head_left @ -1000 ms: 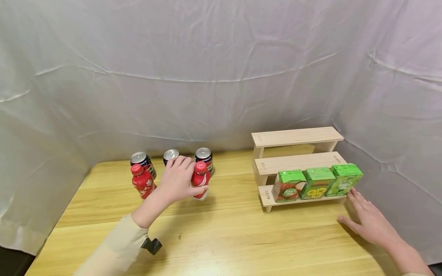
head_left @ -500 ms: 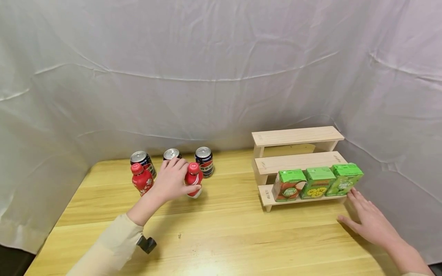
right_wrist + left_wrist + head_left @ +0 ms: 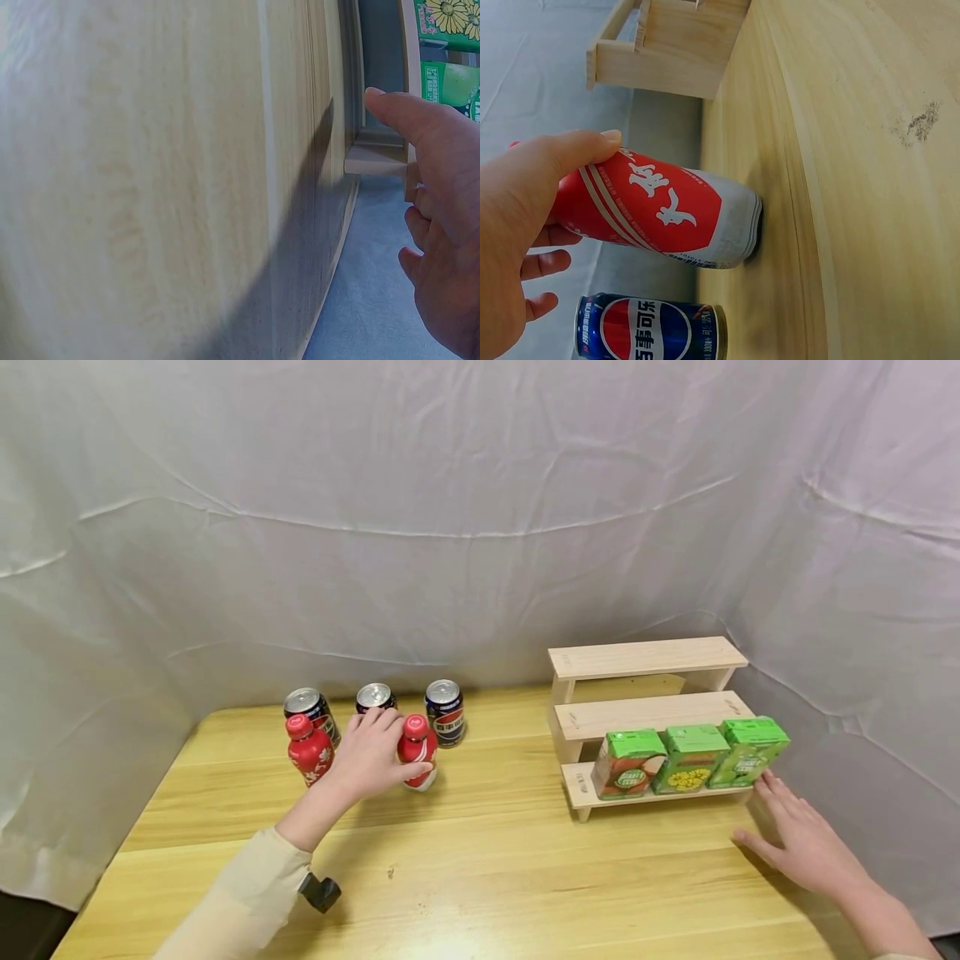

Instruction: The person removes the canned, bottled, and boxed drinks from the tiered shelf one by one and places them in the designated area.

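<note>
Clock positions are being read from the middle of the table, with twelve pointing away from the person. A pale grey cloth is hanging in creases from nine o'clock, through twelve, to three. The wooden table is spreading below it. At two o'clock a three-step wooden rack is standing on the table. A cream sleeve is covering the left forearm.

The right hand is resting at three o'clock, its thumb standing apart and its fingers extending loosely beside the rack's lowest step; whether the fingertips are touching the rack cannot be told. At ten o'clock the left hand is gripping a red-and-white bottle, its thumb pressing one side and its other fingers being partly hidden. That bottle is sitting at eleven o'clock, roughly upright; whether its base is meeting the table is unclear. A second red bottle is standing at ten, partly covered by the left wrist.

Three green cartons are standing in a row on the lowest step. Three dark blue cans are lining up behind the bottles, the middle one being partly hidden by the left hand. A black device is projecting below the cuff, towards eight o'clock. A small dark mark is showing on the table, also near eight
</note>
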The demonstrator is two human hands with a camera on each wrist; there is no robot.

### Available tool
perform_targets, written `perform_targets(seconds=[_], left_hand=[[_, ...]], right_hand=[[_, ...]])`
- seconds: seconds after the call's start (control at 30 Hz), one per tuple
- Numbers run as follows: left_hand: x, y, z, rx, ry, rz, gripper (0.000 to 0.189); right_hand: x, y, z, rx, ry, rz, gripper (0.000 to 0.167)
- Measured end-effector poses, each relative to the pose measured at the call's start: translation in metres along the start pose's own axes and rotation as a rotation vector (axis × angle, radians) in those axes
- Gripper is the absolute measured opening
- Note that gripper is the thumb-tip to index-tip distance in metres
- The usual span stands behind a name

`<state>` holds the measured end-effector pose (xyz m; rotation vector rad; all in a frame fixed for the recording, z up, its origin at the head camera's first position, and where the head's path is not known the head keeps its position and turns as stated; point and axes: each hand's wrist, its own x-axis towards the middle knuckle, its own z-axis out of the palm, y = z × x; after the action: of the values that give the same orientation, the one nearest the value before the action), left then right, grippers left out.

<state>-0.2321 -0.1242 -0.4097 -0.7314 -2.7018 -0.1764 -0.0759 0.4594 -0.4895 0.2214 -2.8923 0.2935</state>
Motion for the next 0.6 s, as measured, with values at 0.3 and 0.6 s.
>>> perform_targets(seconds=[0.3,0.6], left_hand=[[0.0013,-0.0040,0.0032,-0.064,-0.019,-0.027,0.073],[0.0023,-0.0100,0.0049,-0.075,-0.035,-0.038,0.072]], right_hand=[[0.0001,-0.0004,0.0001,-0.002,0.006,-0.003,0.090],[-0.0006,0.0013,0.0029,-0.005,0.013,-0.010,0.090]])
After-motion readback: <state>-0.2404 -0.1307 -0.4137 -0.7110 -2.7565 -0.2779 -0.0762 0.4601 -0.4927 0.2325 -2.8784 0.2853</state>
